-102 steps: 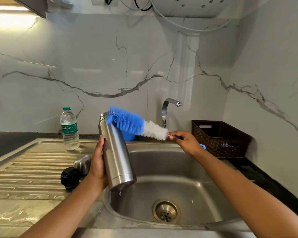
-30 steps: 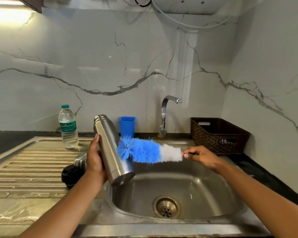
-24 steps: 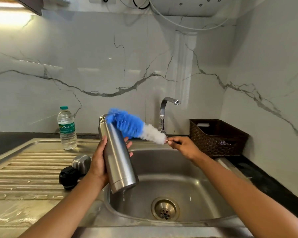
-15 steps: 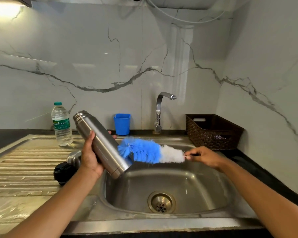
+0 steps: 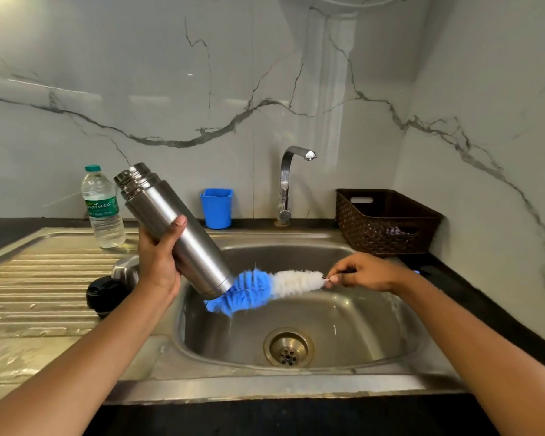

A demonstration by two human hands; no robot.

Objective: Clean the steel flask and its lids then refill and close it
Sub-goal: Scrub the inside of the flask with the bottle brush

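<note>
Well left of the sink (image 5: pixel 375 325), at the back: bottle (image 5: pixel 103 209), upright. Just left of the sink's rim: black lid (image 5: pixel 106 295), steel lid (image 5: pixel 125 269) close behind it, both partly hidden by the left arm. Over the sink's left rim: left hand (image 5: pixel 161 259) wrapped round the flask (image 5: pixel 173 228), tilted, open mouth up and to the left, base low over the sink. Behind the sink: blue cup (image 5: pixel 216 208), then tap (image 5: pixel 285 184). Over the sink: brush (image 5: pixel 265 286), blue bristles touching the flask's base, white end toward the right hand (image 5: pixel 364 275), fingers curled, pinching the handle. Right of the sink, at the back: basket (image 5: pixel 387 221).
</note>
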